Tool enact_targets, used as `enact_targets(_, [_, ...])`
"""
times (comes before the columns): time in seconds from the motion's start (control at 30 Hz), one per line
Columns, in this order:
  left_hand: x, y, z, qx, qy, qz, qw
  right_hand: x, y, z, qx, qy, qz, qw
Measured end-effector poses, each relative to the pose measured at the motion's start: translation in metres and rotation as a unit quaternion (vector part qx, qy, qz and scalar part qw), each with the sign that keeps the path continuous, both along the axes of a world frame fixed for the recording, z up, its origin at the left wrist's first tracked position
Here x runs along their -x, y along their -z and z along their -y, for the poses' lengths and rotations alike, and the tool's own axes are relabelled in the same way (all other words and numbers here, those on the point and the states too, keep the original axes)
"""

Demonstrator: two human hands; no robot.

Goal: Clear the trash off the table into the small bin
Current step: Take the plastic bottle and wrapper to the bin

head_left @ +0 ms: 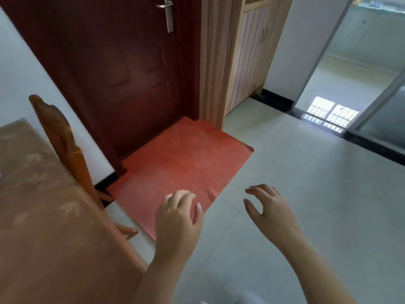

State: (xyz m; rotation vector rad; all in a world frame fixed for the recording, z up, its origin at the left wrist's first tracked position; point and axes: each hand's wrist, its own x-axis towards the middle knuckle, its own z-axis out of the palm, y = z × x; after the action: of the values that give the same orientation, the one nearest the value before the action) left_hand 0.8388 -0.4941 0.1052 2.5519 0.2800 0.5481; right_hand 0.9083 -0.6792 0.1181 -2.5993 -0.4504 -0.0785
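Brown patterned table (pixel 43 238) barely in view; loose-curled, empty left hand (pixel 177 222) and right hand (pixel 270 212) (bin unseen) could miss trash.

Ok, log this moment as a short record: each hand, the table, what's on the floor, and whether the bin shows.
left hand: in the air beside the table, fingers loosely curled, holds nothing
right hand: in the air over the floor, fingers loosely curled, holds nothing
table: at the left, brown patterned top
chair: wooden, at the table's far end, by the wall
mat: red, flat on the floor in front of the dark door
bin: not in view
trash: none plainly visible
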Motion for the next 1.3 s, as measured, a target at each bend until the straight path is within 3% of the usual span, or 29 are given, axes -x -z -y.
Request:
enact_targets(0.37, [-0.145, 0.012, -0.099, -0.034, -0.188, 0.028, 0.981, -0.214, 0.017, -0.147, 0.008, -0.214, -0.01, 0.977])
enact_targets(0.63, [-0.214, -0.023, -0.18, -0.043, -0.343, 0.023, 0.938, -0.332, -0.016, -0.269, -0.014, -0.363, 0.004, 0.932])
enact_targets(0.9, [-0.188, -0.023, -0.256, -0.029, -0.508, 0.003, 0.861, -0.33, -0.022, -0.406, -0.04, -0.525, 0.006, 0.85])
enact_targets(1.3, [-0.103, 0.001, -0.429, 0.012, -0.687, 0.027, 0.727, -0.263, -0.038, -0.633, -0.052, -0.658, 0.052, 0.749])
